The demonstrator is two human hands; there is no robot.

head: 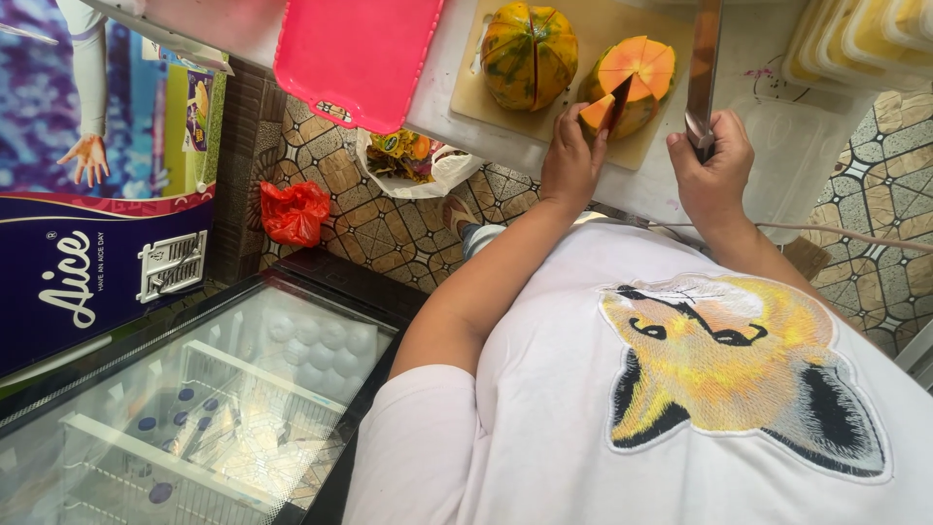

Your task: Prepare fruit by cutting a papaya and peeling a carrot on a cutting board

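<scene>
A white counter carried the work. On it lay a pale wooden cutting board bearing two papayas, a pink tray to its left, and a stack of clear plastic containers at the far right.

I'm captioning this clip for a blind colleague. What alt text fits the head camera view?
Seen from above, a person's left hand steadies a cut orange papaya on a wooden cutting board while the right hand grips a large knife. A second scored papaya and a pink tray lie alongside.
</scene>
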